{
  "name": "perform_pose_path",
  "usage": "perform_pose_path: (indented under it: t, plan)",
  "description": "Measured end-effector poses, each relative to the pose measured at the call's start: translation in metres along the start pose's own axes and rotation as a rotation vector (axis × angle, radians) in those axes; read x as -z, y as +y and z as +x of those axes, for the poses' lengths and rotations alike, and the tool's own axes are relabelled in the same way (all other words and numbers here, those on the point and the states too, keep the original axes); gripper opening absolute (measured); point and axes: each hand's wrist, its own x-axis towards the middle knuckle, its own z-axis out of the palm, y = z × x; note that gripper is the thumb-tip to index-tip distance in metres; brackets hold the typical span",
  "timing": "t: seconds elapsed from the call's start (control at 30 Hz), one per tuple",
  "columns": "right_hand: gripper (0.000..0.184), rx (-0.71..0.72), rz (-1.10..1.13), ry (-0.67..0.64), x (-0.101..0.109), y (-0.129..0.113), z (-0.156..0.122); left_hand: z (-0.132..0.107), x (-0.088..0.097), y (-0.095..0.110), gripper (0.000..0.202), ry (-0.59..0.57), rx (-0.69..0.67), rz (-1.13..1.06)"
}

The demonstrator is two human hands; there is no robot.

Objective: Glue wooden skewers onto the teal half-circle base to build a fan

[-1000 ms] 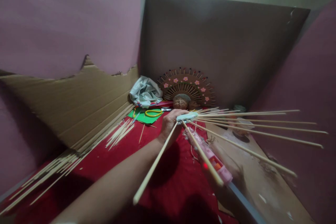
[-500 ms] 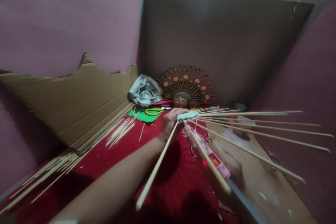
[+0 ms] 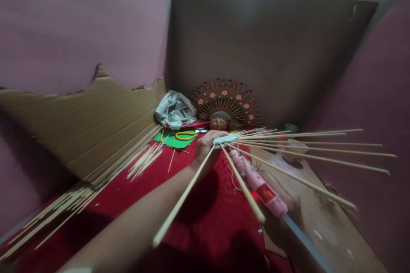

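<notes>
My left hand [image 3: 204, 148] is closed on a light-blue disc [image 3: 226, 139], the hub of a stick frame. Several thin wooden sticks [image 3: 301, 182] fan out from the disc to the right and toward me. My right hand [image 3: 286, 194], partly hidden behind the sticks and blurred, is wrapped round a pink hot glue gun [image 3: 256, 179]. A long translucent glue stick [image 3: 304, 239] runs out of the gun's rear, and a red light glows on its side. The gun's nozzle end is just below and right of the disc, apart from it.
Loose sticks [image 3: 145, 160] lie on the red cloth [image 3: 205, 222] at left, near the cardboard [image 3: 118, 132]. Yellow-handled scissors [image 3: 185, 136] rest on green paper [image 3: 166, 140]. A decorated stick fan [image 3: 224, 98] and a twine ball [image 3: 218, 123] stand behind. A wooden board [image 3: 323, 226] lies at right.
The glue gun has drawn back to the right and toward me, away from the disc. My left hand still holds the stick frame, which has shifted slightly left in view.
</notes>
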Motion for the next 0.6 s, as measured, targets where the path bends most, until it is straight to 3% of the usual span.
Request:
perform_pose_path:
  t: [0.6]
  plan:
    - [0.023,-0.008,-0.038,0.010,-0.0012,-0.0014,0.0025,0.0004,0.0015,0.0032,0.019,-0.014,0.024,-0.011]
